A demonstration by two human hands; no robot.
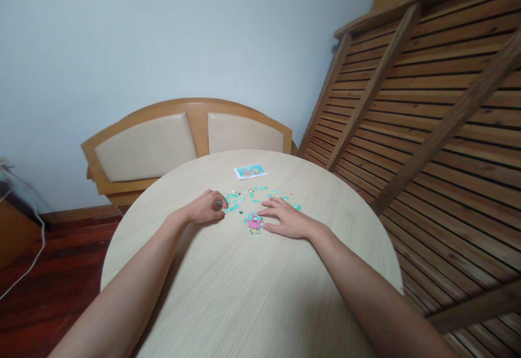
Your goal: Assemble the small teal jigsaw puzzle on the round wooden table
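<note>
desk (228,298), round, pale top. both hands down over its middle, forearms coming in from the near edge.

joined patch (254,223) of puzzle, pink figure upright to the wearer, sits between the hands but not midway: right hand (286,221) is plainly the nearer. patch lies directly off that hand's fingertips, to its left. right hand is palm down, fingers loosely spread, thumb apart and at the patch's lower right edge; index finger reaches toward its upper right. nothing seen gripped; whether the tips press or only rest, cannot tell.

left hand (207,206) stands off to the left of the patch, a gap of bare desk between, one dark piece (240,211) lying in that gap. fingers curled inward, partly closed, tips at the left end of the loose pieces (235,204). something pinched or not: cannot tell, tips too small.

patch outline ragged, long axis hard to call; if any, it seems to run away from the body. loose pieces arc beyond it, left round to right. card (250,172) lies flat farther out, past the pieces, its long side roughly crosswise.
</note>
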